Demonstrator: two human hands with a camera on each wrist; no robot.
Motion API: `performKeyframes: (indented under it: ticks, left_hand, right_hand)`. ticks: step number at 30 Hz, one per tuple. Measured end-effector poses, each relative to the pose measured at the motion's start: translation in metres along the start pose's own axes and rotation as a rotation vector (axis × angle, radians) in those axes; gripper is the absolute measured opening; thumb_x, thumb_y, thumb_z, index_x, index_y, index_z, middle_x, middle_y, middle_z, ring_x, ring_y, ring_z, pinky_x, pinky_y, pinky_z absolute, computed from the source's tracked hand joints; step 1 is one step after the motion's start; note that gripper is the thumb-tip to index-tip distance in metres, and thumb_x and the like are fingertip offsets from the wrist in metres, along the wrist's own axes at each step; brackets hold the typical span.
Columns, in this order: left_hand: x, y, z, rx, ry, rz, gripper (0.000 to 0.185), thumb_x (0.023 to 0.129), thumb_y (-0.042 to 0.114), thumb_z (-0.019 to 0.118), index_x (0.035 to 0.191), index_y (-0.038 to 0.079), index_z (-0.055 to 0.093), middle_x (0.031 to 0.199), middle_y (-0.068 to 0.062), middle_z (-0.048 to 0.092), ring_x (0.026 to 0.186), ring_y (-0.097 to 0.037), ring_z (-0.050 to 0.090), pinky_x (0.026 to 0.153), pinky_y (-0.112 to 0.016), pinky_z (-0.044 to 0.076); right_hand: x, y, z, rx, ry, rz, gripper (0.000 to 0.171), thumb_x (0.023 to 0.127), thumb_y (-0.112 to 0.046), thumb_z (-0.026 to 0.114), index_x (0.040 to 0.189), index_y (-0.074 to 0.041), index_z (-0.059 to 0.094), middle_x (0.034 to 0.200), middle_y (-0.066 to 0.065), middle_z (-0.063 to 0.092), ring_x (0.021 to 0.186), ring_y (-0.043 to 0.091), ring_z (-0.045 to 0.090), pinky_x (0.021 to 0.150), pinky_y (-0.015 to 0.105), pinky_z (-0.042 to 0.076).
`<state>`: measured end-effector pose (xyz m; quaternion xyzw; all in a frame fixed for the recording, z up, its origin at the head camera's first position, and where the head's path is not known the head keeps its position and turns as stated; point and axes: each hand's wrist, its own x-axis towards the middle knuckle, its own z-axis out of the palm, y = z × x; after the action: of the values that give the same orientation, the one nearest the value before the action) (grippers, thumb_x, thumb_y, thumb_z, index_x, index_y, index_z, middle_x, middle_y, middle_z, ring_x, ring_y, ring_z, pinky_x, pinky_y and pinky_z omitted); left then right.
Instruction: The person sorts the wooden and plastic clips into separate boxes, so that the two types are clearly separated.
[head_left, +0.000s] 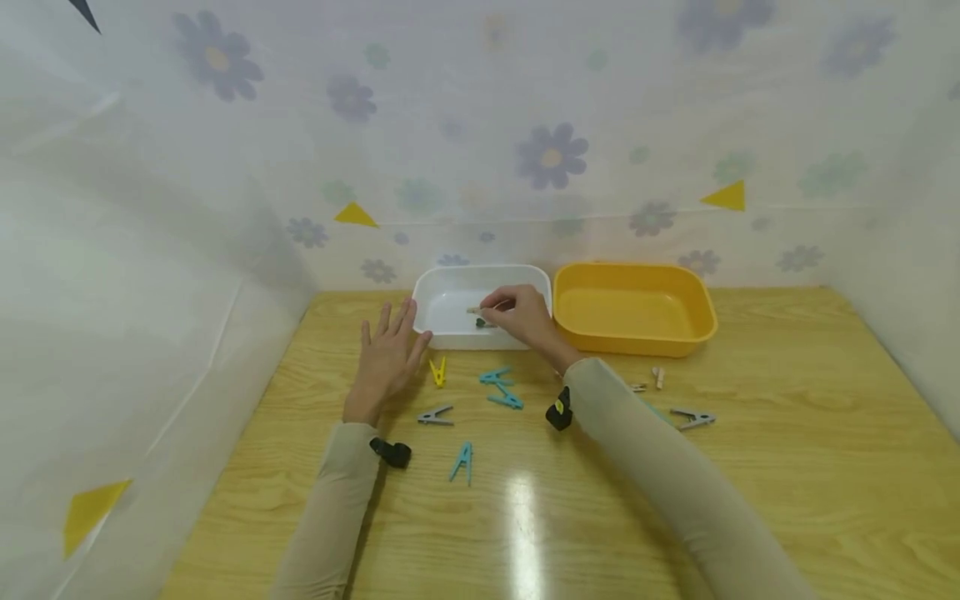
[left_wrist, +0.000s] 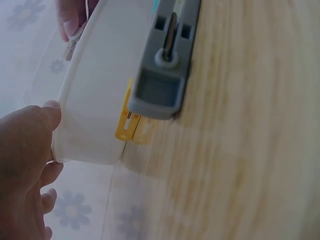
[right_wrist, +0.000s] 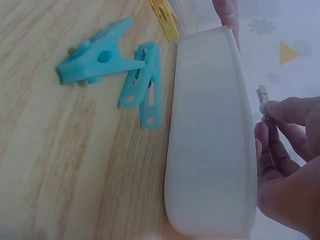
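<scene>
Over the white basin (head_left: 431, 340), my right hand (head_left: 522, 315) pinches a small wooden clothespin (right_wrist: 262, 95) between thumb and fingertips. Below it in the basin lies a small dark green thing (head_left: 481, 322), too small to make out. My left hand (head_left: 385, 358) rests against the basin's left front corner, its fingers spread and straight, the thumb on the rim. Nearest to that hand on the table are a yellow clothespin (head_left: 438, 372) and a grey clothespin (head_left: 436, 415). Two blue clothespins (right_wrist: 100, 55) lie close together in front of the basin.
An orange basin (head_left: 637, 342) stands right beside the white one. Another blue clothespin (head_left: 462, 461) lies nearer on the wooden table (head_left: 420, 533). To the right are a grey clothespin (head_left: 693, 418) and a wooden clothespin (head_left: 658, 377), with others partly hidden by the right sleeve. Flowered sheeting hangs behind.
</scene>
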<state>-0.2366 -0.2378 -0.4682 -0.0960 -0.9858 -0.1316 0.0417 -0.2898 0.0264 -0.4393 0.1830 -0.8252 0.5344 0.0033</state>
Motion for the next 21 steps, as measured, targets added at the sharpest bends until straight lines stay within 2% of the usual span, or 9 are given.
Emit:
performKeyframes:
  ticks: [11,21]
  left_hand:
    - [-0.003,0.003,0.002,0.016,0.007,-0.004,0.075,0.109,0.059,0.022,0.166,0.013,0.009,0.171,-0.005,0.013,0.157,-0.032,-0.001,0.12,-0.069,0.0]
    - [-0.002,0.008,0.002,0.004,0.004,-0.001,0.073,0.11,0.057,0.024,0.166,0.013,0.01,0.172,-0.005,0.013,0.157,-0.033,-0.001,0.12,-0.067,-0.004]
  right_hand:
    - [0.016,0.003,0.014,0.009,-0.04,0.03,0.01,0.094,-0.013,0.076,0.099,-0.005,0.08,0.097,0.008,0.076,0.086,0.023,0.071,0.075,0.035,0.059]
    - [0.026,0.003,0.019,-0.013,-0.047,0.085,0.009,0.093,-0.012,0.077,0.098,-0.005,0.079,0.097,0.008,0.076,0.086,0.023,0.072,0.07,0.033,0.059]
